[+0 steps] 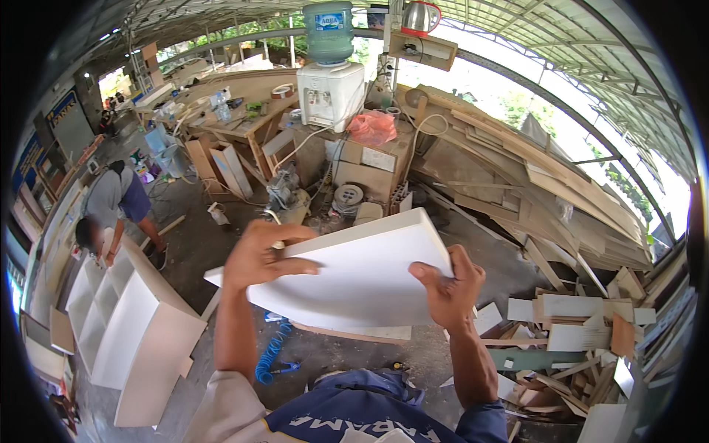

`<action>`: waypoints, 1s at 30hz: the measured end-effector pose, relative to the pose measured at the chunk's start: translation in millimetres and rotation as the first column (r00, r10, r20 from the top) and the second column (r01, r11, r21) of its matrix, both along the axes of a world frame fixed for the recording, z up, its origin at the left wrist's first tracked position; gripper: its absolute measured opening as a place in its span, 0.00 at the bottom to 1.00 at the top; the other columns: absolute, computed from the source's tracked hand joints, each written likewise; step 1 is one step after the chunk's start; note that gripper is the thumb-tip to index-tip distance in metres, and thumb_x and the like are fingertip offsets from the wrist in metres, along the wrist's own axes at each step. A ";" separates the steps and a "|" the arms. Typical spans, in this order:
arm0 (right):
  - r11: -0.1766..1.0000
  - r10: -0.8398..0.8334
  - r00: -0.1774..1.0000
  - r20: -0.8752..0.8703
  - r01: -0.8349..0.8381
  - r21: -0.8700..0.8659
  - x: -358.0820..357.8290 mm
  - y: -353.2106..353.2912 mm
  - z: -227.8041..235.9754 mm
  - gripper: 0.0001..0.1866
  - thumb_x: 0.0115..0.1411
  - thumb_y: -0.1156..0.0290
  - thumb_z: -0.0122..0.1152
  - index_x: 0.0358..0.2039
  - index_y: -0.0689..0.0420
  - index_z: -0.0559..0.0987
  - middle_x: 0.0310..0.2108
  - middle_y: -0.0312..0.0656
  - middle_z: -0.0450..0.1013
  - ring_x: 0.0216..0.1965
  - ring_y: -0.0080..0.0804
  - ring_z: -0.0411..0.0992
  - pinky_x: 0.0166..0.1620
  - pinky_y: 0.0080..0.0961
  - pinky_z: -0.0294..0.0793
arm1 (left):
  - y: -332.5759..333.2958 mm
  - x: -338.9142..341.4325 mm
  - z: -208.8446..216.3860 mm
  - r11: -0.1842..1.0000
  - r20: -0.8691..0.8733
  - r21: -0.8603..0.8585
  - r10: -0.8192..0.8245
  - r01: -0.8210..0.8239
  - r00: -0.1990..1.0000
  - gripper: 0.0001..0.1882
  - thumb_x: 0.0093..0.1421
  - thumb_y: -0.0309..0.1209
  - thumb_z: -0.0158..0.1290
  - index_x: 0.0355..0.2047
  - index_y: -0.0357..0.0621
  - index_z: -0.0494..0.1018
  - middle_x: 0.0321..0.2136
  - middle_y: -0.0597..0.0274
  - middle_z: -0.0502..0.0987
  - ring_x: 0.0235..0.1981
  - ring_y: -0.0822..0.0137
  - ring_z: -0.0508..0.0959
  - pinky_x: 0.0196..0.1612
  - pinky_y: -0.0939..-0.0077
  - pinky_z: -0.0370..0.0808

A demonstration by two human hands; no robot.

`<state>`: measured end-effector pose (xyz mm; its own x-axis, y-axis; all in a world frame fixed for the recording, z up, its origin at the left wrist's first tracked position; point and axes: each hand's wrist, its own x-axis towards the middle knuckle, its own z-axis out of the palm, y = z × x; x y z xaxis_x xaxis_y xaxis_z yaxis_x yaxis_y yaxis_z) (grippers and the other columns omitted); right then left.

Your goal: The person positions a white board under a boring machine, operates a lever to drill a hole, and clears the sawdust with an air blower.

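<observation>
1 white panel [362, 273] gripped by 2 hands, left [258, 255] and right [447, 284]

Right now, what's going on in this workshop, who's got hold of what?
A person holds a flat white board up in both bare hands: the left hand grips its far left edge, the right hand its right edge. Below it a blue coiled air hose lies on the concrete floor. To the left, another person bends over a white shelf cabinet. Scrap wood offcuts are piled at the right.
</observation>
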<state>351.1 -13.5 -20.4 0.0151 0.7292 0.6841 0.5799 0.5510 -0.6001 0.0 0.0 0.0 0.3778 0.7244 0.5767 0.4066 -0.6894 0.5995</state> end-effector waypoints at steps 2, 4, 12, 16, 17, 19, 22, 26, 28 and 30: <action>0.996 0.002 0.996 -0.092 0.006 0.090 13.2 -6.7 7.6 0.21 0.56 0.55 0.77 0.29 0.58 0.77 0.19 0.32 0.76 0.18 0.20 0.70 0.23 0.18 0.66 | 0.7 -20.1 -31.0 0.994 0.087 0.052 0.087 -0.092 0.992 0.28 0.46 0.44 0.74 0.43 0.38 0.82 0.33 0.57 0.85 0.32 0.61 0.84 0.39 0.69 0.78; 1.000 -0.005 0.936 -0.351 0.009 0.011 15.5 -27.9 14.2 0.20 0.58 0.55 0.74 0.30 0.59 0.77 0.23 0.31 0.75 0.23 0.16 0.67 0.26 0.19 0.66 | -12.6 -85.5 -48.5 0.890 0.005 0.193 0.421 -0.414 0.907 0.28 0.49 0.46 0.72 0.44 0.38 0.82 0.45 0.52 0.83 0.53 0.55 0.78 0.59 0.58 0.70; 0.903 -0.427 0.594 -0.682 0.324 -0.283 61.2 -40.1 -0.4 0.23 0.67 0.48 0.63 0.32 0.59 0.80 0.25 0.32 0.73 0.27 0.21 0.69 0.33 0.21 0.68 | -82.6 -154.7 -309.1 0.753 0.377 -0.600 0.563 -0.269 0.736 0.40 0.72 0.61 0.41 0.63 0.34 0.69 0.57 0.53 0.75 0.56 0.63 0.74 0.60 0.67 0.68; 0.775 -0.540 0.718 -0.438 0.223 -0.591 130.2 -43.5 -79.4 0.26 0.70 0.46 0.59 0.24 0.55 0.78 0.19 0.27 0.70 0.19 0.16 0.63 0.24 0.18 0.60 | -124.2 -58.5 -299.6 0.464 0.383 -0.872 0.844 -0.154 0.375 0.37 0.75 0.58 0.37 0.49 0.32 0.78 0.39 0.57 0.83 0.40 0.64 0.78 0.48 0.69 0.73; 0.726 -0.528 0.762 -0.375 0.175 -0.666 148.1 -46.4 -109.8 0.26 0.70 0.46 0.59 0.22 0.53 0.78 0.17 0.26 0.68 0.18 0.15 0.61 0.22 0.18 0.58 | -131.6 -53.6 -288.1 0.505 0.500 -0.856 0.759 0.109 0.418 0.37 0.75 0.58 0.36 0.45 0.32 0.79 0.37 0.58 0.83 0.38 0.64 0.78 0.45 0.69 0.73; 0.632 -0.551 0.776 -0.307 0.147 -0.761 162.4 -45.3 -185.4 0.27 0.70 0.46 0.58 0.21 0.52 0.77 0.17 0.25 0.67 0.17 0.13 0.58 0.21 0.19 0.53 | -154.4 -59.0 -329.7 0.393 -0.224 -0.763 0.585 -0.514 0.780 0.34 0.76 0.54 0.38 0.37 0.32 0.77 0.31 0.55 0.81 0.32 0.62 0.75 0.38 0.62 0.71; 0.465 -0.624 0.734 -0.268 0.073 -0.882 154.8 -52.6 -303.5 0.26 0.71 0.48 0.58 0.22 0.55 0.77 0.18 0.25 0.67 0.19 0.14 0.60 0.22 0.21 0.56 | -179.2 -23.0 -381.4 0.283 -0.194 -0.663 0.829 -0.693 0.525 0.34 0.72 0.53 0.47 0.25 0.27 0.69 0.18 0.44 0.69 0.22 0.59 0.68 0.29 0.53 0.63; 0.246 -0.613 0.776 -0.150 0.007 -0.969 141.9 -63.5 -447.0 0.25 0.70 0.51 0.57 0.25 0.59 0.79 0.19 0.27 0.68 0.19 0.16 0.61 0.23 0.23 0.59 | -216.3 -52.3 -462.4 0.060 -0.551 -0.628 0.670 -0.776 0.498 0.38 0.70 0.55 0.49 0.17 0.27 0.67 0.17 0.40 0.68 0.20 0.55 0.68 0.29 0.50 0.62; 0.217 -0.561 0.809 -0.174 -0.059 -0.974 136.4 -53.8 -514.7 0.23 0.70 0.53 0.57 0.26 0.60 0.80 0.19 0.29 0.68 0.19 0.17 0.62 0.23 0.24 0.60 | -207.9 -65.7 -503.4 0.082 -0.563 -0.613 0.653 -0.786 0.507 0.38 0.70 0.55 0.50 0.18 0.27 0.67 0.17 0.40 0.68 0.20 0.53 0.67 0.30 0.50 0.62; 0.221 -0.517 0.837 -0.179 -0.071 -0.973 132.1 -42.3 -578.7 0.22 0.69 0.55 0.57 0.26 0.60 0.80 0.20 0.30 0.69 0.20 0.19 0.64 0.24 0.25 0.62 | -191.9 -75.6 -552.0 0.128 -0.525 -0.601 0.681 -0.789 0.510 0.37 0.69 0.54 0.50 0.20 0.26 0.68 0.17 0.39 0.69 0.21 0.49 0.68 0.31 0.48 0.64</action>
<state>483.2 -55.9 -599.1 0.3315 0.7194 -0.6103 0.1207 -0.6740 -0.7288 -75.6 -191.9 -552.0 -0.5761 0.7659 -0.2857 0.5464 0.6207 0.5623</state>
